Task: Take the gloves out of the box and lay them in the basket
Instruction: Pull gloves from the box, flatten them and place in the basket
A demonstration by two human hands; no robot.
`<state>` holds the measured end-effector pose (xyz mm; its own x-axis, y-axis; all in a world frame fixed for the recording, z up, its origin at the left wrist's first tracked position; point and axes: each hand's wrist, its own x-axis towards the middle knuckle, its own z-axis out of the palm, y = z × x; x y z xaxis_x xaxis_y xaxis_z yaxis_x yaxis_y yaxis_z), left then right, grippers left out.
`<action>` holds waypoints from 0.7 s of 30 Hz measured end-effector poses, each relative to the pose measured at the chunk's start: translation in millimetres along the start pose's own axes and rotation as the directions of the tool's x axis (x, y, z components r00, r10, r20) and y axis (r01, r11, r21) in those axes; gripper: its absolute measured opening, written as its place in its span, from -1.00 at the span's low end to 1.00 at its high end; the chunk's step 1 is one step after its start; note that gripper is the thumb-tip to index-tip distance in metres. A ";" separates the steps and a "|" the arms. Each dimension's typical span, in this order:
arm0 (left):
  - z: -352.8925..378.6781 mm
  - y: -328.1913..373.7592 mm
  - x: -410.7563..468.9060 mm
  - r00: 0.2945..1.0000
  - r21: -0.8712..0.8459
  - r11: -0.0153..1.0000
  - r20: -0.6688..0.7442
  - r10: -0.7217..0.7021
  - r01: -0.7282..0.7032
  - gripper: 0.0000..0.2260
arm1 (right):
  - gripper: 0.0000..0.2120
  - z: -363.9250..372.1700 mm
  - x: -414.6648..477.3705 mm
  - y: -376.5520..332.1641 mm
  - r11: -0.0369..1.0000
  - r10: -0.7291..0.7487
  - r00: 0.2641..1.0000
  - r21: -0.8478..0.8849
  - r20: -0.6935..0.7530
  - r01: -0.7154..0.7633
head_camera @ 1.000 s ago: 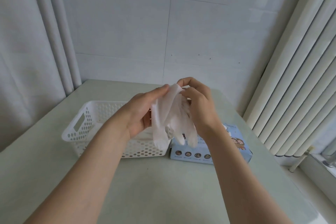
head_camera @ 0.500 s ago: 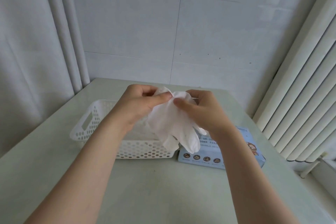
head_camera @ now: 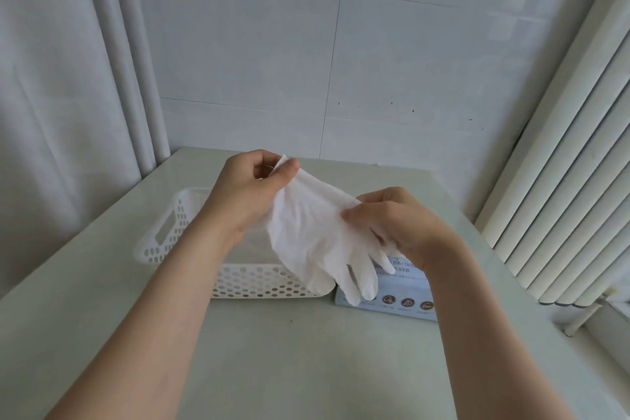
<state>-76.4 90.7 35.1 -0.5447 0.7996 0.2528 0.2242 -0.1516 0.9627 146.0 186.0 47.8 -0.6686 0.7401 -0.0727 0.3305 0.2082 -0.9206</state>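
A white disposable glove (head_camera: 312, 232) hangs spread between both hands, its fingers pointing down over the gap between basket and box. My left hand (head_camera: 250, 193) pinches the glove's cuff corner at the upper left. My right hand (head_camera: 397, 220) grips the cuff's other edge, lower and to the right. The white perforated basket (head_camera: 163, 235) sits on the table behind my left forearm; its inside is mostly hidden. The light blue glove box (head_camera: 405, 293) lies just right of the basket, partly covered by my right wrist and the glove's fingers.
The pale green table (head_camera: 289, 368) meets a white tiled wall at the back. Vertical pipes (head_camera: 133, 54) run down the left corner, and a ribbed radiator (head_camera: 562, 181) stands along the table's right side.
My hands have moved apart, stretching the glove flat. The left hand rose toward the upper left while the right dropped lower right. The glove's fingers now hang over the box.
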 end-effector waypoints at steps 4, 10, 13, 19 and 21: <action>-2.4 -7.7 5.6 1.000 0.062 0.998 0.001 0.008 -0.008 -0.77 | -0.78 0.2 12.7 10.9 0.943 -0.028 0.999 0.329 -0.038 0.039; -17.3 -6.8 7.3 0.955 -0.132 0.949 0.117 -0.273 0.288 -0.75 | -0.78 19.9 17.3 0.0 0.986 0.031 0.986 0.167 -0.161 -0.004; -32.8 -13.6 10.7 0.958 0.026 0.959 0.039 -0.283 0.282 -0.80 | -0.81 35.6 35.0 -3.5 0.999 -0.028 0.971 -0.039 -0.239 0.019; -72.1 -29.3 13.4 0.949 0.280 0.907 -0.088 -0.303 0.316 -0.83 | -0.81 71.3 84.7 -17.0 0.889 -0.153 0.979 -0.450 -0.132 0.078; -79.3 -36.8 11.7 0.946 0.412 0.851 -0.153 -0.285 0.324 -0.87 | -0.76 80.4 97.0 -18.1 0.819 -0.153 0.986 -0.567 -0.064 0.090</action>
<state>-155.2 59.6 10.2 -0.7033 0.7106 -0.0209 0.3478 0.3695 0.8617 21.6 202.5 26.6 -0.6676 0.7387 0.0935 0.5878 0.6000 -0.5427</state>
